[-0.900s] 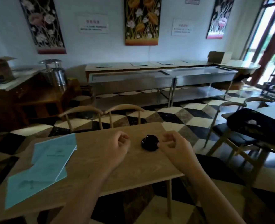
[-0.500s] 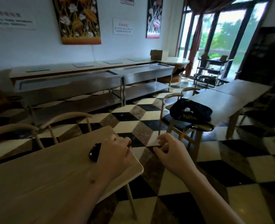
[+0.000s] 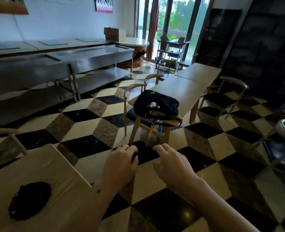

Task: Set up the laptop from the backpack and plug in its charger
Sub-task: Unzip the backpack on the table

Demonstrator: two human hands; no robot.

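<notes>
A dark navy backpack [image 3: 156, 104] with yellow lettering lies on the seat of a wooden chair [image 3: 152, 130] in the middle of the room, a white earphone-like item on top of it. No laptop or charger is visible. My left hand [image 3: 120, 164] hangs over the floor just past the near table's corner, fingers curled in with nothing in them. My right hand [image 3: 172, 164] is beside it, fingers bent and apart, empty. Both hands are well short of the backpack.
A round black pouch [image 3: 29, 200] lies on the near wooden table [image 3: 58, 173] at lower left. A long table [image 3: 185, 87] stands behind the backpack's chair, with a padded chair [image 3: 222, 97] to its right. Steel counters [image 3: 91, 56] line the left wall. Checkered floor lies between.
The view has swung right and forward, away from the near table toward the backpack on the chair. Both hands have left the tabletop and now hang over the floor. The black pouch stays on the table.
</notes>
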